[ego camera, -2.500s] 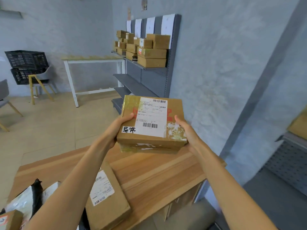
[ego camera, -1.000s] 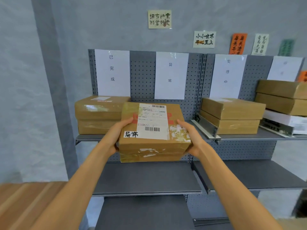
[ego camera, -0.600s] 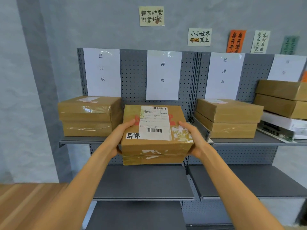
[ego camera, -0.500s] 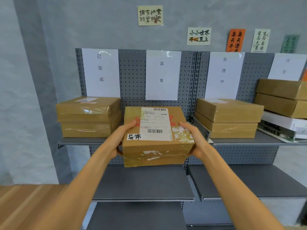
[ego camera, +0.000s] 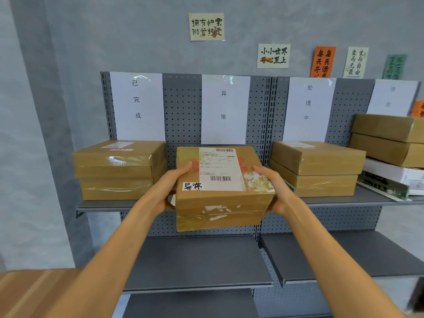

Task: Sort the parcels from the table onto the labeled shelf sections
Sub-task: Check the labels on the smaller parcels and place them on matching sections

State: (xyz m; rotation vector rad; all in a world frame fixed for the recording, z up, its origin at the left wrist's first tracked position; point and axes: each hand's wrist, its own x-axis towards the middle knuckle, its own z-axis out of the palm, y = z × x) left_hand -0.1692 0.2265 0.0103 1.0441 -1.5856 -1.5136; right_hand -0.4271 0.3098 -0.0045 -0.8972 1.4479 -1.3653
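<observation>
Two stacked parcels [ego camera: 221, 189] held in front of the top shelf [ego camera: 101, 204], level, between the left stack [ego camera: 118, 169] and the middle stack [ego camera: 317, 167]. Left hand [ego camera: 168, 188] clamps the left side, thumb on the top face; right hand [ego camera: 273, 190] clamps the right side, fingers wrapped under. Top parcel carries a handwritten tag [ego camera: 192, 186] reading 异常; the sign [ego camera: 225, 109] directly behind reads the same, and the shelf below that sign looks free, so the target slot seems correct. Judged step: lift slightly and slide in onto the shelf. Risks: the lower parcel's bottom edge sits below the shelf lip, so a straight push would catch the lip and could shear the lower parcel out of the grip. Glossy tape on both parcels may let them slip against each other. The gap is close to parcel width; a skewed entry could nudge either neighbouring stack or pinch fingers. Worktop [ego camera: 25, 292] corner visible lower left.
</observation>
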